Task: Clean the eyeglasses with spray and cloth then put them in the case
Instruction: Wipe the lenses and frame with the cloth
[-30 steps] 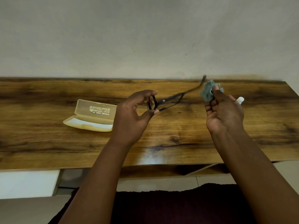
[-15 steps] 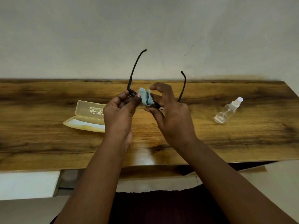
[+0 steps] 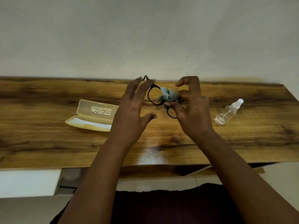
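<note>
Above the wooden tabletop [image 3: 48,143] the person holds a pair of black-framed eyeglasses [image 3: 152,96] in the air, a little in front of the pale wall [image 3: 145,38]. The right hand [image 3: 192,113] has its grip closed on them: thumb and curled fingers pinch a crumpled light-blue cloth [image 3: 168,94] against the frame near its middle, so the cloth covers part of one lens while the other lens rim shows dark and clear to the left of it. The lower rim peeks out below the right thumb. The left hand [image 3: 132,110] has its grip released, fingers straight and spread, the thumb held apart; its fingertips lie at the far left corner of the frame, where a short piece of temple arm pokes up, though the motion blur there keeps me from saying whether they really touch it. To the left, on the tabletop, a cream plastic glasses case [image 3: 93,115] lies open, its lid tipped back with printed lettering on the inside. Well off to the right a small clear spray bottle [image 3: 229,112] with a white nozzle lies on its side, apart from both hands.
</note>
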